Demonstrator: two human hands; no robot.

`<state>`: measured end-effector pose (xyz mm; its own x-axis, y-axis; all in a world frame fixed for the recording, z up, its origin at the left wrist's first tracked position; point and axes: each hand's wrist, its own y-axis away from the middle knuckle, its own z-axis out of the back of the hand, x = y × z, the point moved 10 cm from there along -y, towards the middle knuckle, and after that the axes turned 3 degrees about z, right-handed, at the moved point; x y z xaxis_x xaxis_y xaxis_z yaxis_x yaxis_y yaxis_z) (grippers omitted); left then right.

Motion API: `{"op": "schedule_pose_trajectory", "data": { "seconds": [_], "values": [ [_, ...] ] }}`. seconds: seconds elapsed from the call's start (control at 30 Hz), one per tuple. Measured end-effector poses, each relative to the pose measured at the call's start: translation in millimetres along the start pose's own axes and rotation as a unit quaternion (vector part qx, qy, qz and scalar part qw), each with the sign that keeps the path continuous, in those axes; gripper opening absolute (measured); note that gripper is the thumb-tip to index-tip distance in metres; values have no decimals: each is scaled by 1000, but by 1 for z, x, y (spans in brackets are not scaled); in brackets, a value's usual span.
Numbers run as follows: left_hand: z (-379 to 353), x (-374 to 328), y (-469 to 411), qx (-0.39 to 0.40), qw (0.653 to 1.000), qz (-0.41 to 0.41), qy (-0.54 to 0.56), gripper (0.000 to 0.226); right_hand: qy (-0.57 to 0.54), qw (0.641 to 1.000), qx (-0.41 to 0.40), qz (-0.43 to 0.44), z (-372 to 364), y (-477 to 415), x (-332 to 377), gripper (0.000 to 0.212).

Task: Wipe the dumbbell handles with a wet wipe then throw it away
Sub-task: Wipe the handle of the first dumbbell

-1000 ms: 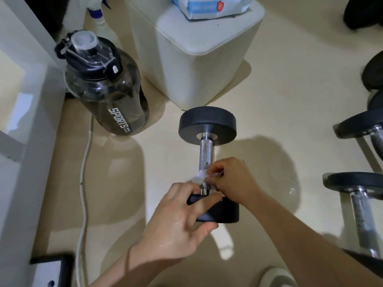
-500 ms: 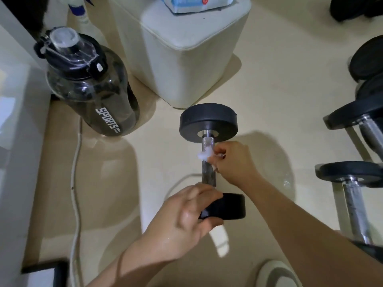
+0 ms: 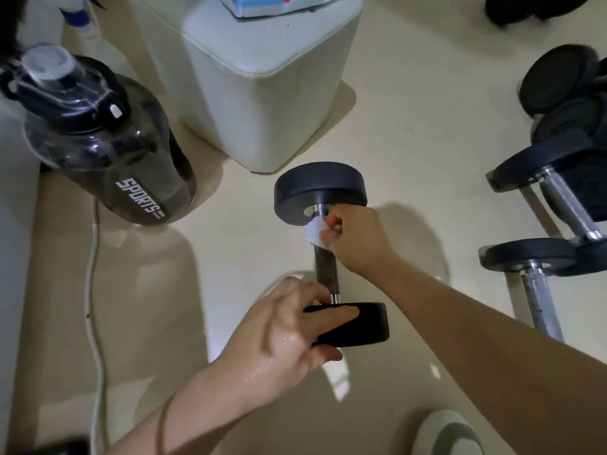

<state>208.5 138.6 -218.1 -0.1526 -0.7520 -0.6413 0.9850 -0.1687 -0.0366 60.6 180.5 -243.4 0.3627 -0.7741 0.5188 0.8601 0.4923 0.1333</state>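
Note:
A black dumbbell (image 3: pixel 320 188) with a metal handle (image 3: pixel 326 267) lies on the cream floor in the middle of the head view. My right hand (image 3: pixel 358 239) pinches a white wet wipe (image 3: pixel 313 232) around the far end of the handle, right under the far weight. My left hand (image 3: pixel 285 330) grips the near weight (image 3: pixel 364 323), fingers curled over its top edge. The handle between my hands is bare and looks dark and damp.
A big dark sports bottle (image 3: pixel 108 142) stands at the left, with a white cord (image 3: pixel 95 307) on the floor beside it. A cream ottoman (image 3: pixel 259 93) with a wipes pack (image 3: pixel 279 3) stands behind. More dumbbells (image 3: pixel 542 257) lie at the right. A slipper (image 3: pixel 450 435) shows at bottom right.
My right hand has slid the wipe along the handle from the near weight up to the far weight. My left hand stays on the near weight.

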Motion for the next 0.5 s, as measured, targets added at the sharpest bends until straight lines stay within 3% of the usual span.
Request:
{"op": "schedule_pose_trajectory", "data": {
  "seconds": [0.07, 0.23, 0.4, 0.5],
  "values": [
    [1, -1, -4, 15, 1000, -9, -6, 56, 3, 1000, -21, 10, 3, -10, 2, 14],
    [-1, -6, -17, 66, 997, -35, -21, 58, 83, 984, 153, 42, -25, 28, 2, 17],
    [-7, -10, -12, 56, 998, -5, -20, 60, -32, 999, -8, -16, 3, -9, -18, 16],
    [-8, -11, -11, 69, 997, 10, -14, 59, -64, 997, 32, 17, -7, 18, -13, 29]
  ]
}}
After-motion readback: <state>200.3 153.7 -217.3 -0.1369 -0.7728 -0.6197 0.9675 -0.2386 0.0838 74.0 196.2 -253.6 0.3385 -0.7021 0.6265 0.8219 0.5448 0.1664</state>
